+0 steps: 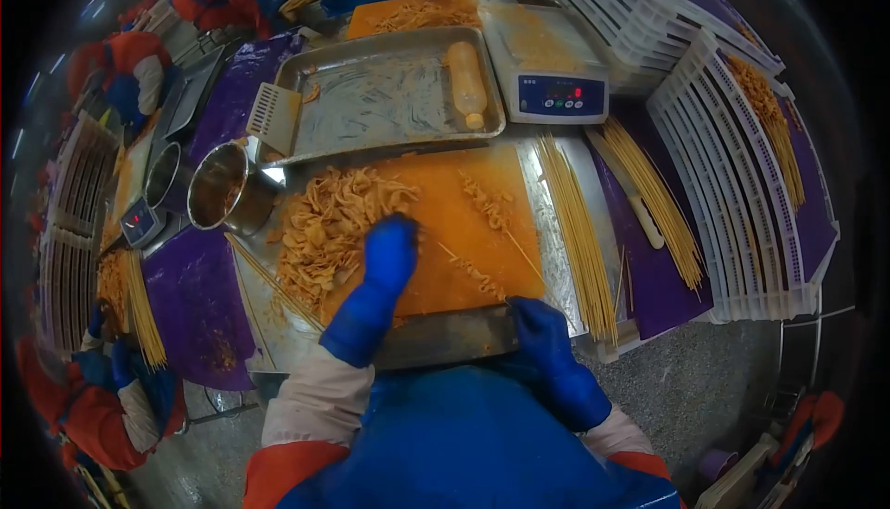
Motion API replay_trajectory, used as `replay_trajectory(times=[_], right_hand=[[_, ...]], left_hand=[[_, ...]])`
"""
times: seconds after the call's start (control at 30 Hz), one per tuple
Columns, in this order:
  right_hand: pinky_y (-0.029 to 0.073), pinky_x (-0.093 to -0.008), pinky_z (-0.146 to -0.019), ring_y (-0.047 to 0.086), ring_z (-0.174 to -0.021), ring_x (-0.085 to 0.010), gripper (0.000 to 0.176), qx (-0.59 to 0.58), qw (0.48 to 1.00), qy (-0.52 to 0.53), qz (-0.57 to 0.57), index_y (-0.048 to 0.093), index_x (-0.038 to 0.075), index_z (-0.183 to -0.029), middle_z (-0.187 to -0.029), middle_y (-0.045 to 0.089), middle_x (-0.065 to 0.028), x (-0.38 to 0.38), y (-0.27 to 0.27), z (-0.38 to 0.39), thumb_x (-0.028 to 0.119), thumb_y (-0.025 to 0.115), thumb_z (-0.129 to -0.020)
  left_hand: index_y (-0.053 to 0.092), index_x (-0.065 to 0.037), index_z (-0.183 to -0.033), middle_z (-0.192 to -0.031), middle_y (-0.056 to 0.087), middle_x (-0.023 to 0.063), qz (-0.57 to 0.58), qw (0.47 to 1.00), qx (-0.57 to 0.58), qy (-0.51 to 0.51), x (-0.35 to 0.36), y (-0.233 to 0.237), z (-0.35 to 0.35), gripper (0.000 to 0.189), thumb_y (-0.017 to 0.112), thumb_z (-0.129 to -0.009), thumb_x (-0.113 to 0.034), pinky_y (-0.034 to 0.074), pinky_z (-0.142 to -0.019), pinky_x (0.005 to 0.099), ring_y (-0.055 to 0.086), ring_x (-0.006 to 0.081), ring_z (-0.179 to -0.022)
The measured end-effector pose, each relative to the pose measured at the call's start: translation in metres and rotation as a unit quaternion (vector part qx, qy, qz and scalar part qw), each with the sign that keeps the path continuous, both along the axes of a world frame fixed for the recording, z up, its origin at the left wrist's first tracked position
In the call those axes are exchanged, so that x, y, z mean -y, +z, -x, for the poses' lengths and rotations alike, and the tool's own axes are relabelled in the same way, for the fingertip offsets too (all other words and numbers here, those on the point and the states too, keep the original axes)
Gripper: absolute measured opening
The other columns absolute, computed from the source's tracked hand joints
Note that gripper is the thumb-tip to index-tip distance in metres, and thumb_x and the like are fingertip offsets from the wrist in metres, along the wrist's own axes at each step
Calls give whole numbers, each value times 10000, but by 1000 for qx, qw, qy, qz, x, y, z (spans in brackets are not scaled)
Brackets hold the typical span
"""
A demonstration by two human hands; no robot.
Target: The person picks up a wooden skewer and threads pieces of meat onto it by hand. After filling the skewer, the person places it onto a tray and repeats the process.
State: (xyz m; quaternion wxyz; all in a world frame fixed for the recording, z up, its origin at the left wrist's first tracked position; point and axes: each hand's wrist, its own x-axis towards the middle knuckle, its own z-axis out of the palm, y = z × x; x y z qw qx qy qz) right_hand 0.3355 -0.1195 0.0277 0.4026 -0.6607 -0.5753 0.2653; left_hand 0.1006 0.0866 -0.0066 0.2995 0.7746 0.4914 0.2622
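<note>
My left hand (pixel 390 251), in a blue glove, is at the right edge of a heap of sliced, sauce-coated meat (pixel 324 222). Its fingers point down and are blurred, so whether they grip a piece does not show. At the front edge of the orange cutting board (pixel 426 277), my gloved right hand (pixel 540 325) is closed round the near end of a skewer (pixel 475 273). Meat is threaded along that skewer, and its bare tip points up and left. Another skewer with meat (pixel 487 205) lies on the board further back.
Behind the board stand a metal tray (pixel 371 92) with a plastic bottle (pixel 465 82) and a scale (pixel 561 96). Bare bamboo sticks (pixel 579 240) and a knife (pixel 646 217) lie right, beside white racks (pixel 732 184). Left is a metal pot (pixel 222 189). Co-workers (pixel 111 416) stand around.
</note>
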Motion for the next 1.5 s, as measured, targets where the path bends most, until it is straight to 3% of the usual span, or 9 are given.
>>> replay_trajectory(times=[0.07, 0.23, 0.57, 0.7, 0.73, 0.83, 1.07, 1.2, 1.5], right_hand=[[559, -398, -759, 710, -930, -373, 199, -28, 999, -15, 17, 699, 26, -1109, -980, 714, -216, 7, -1, -1, 66, 628, -928], [559, -392, -759, 714, -930, -373, 186, -29, 999, -16, 23, 703, 22, -1099, -982, 713, -224, 5, 7, -7, 57, 619, -937], [564, -384, -768, 720, -929, -366, 180, 16, 1000, -19, 6, 709, -1, -1087, -1011, 714, -238, -19, 15, -25, 56, 649, -927], [547, -340, -768, 729, -901, -336, 166, -37, 988, -99, -113, 700, -34, -1061, -969, 713, -234, -116, 34, -89, 34, 636, -924], [496, -303, -626, 650, -733, -126, 173, 86, 982, -96, -136, 723, -9, -1069, -811, 703, -85, -150, 56, -113, 64, 632, -942], [549, -442, -735, 711, -844, -393, 170, 243, 932, -141, -231, 735, 41, -981, -910, 693, -239, -267, 80, -174, 152, 640, -894], [539, -448, -876, 687, -1017, -384, 329, 223, 955, -131, -148, 709, 12, -1125, -1060, 710, -237, -313, 76, -206, 231, 661, -884], [537, -436, -908, 680, -1052, -376, 347, 260, 947, -138, -132, 704, 25, -1154, -1115, 701, -231, -273, 100, -213, 254, 665, -896], [521, -438, -933, 669, -1086, -404, 561, 247, 953, -173, -26, 656, -3, -1235, -1153, 689, -263, -255, 138, -215, 428, 705, -878]], left_hand=[[732, -69, -991, -972, 679, 146, -167, 977, -118, -66, 32, -5, -7, 191, 625, -833, -75, 525, -754, 451, 658, 343, -859], [593, -103, -1376, -1375, 564, 227, -103, 989, -100, 21, 54, 37, 14, 670, 836, -759, -195, 482, -1002, 483, 553, 427, -1229], [719, -21, -957, -910, 678, 192, -132, 987, 31, 80, 20, 57, 36, 179, 726, -847, -162, 512, -735, 432, 663, 382, -871], [685, -43, -873, -870, 631, 178, -136, 990, -34, -34, 34, 19, -9, 78, 656, -826, -98, 502, -714, 474, 630, 381, -822], [686, -53, -871, -870, 623, 177, -160, 984, -66, -49, 47, 10, -20, 81, 644, -813, -90, 505, -717, 483, 623, 381, -817], [682, -68, -855, -867, 612, 170, -174, 981, -83, -29, 71, 9, -31, 80, 630, -797, -86, 505, -714, 498, 614, 383, -812], [737, -60, -1074, -986, 704, 173, -11, 999, -24, 24, 40, 29, 29, 248, 668, -838, -93, 545, -818, 426, 675, 370, -914], [744, -58, -984, -1021, 695, 166, -246, 968, -42, 19, -37, 47, 37, 192, 660, -817, -14, 535, -813, 436, 657, 380, -946], [729, -49, -827, -860, 685, 197, -161, 965, -209, -5, -91, -1, 58, 102, 686, -756, -108, 529, -710, 459, 663, 405, -807]])
